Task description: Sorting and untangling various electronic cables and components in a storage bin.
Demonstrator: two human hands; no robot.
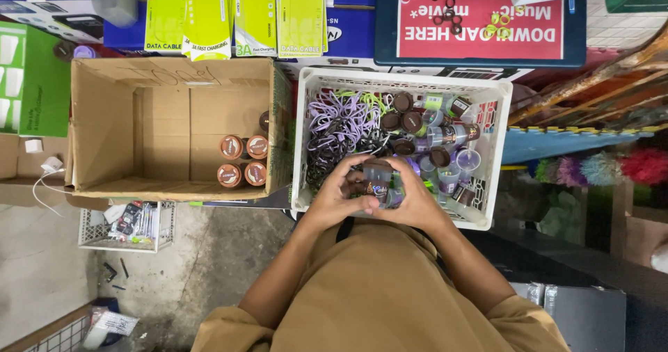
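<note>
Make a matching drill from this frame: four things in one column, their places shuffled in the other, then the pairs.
Things:
1. small clear jar with brown lid
2. cardboard box
3. purple cables
4. small white basket

Places:
A. left part of the white crate
B. floor, below the cardboard box
C. between the left hand and right hand
D. left of the white crate, brown-lidded jars inside

Pairs: 1-C, 2-D, 3-A, 4-B

The cardboard box point(167, 129) stands left of the crate point(487, 101), touching it. Five capped jars point(243, 161) stand in the box's right part. Behind both lie packages point(236, 14). A small basket point(90, 230) sits before the box.
</note>
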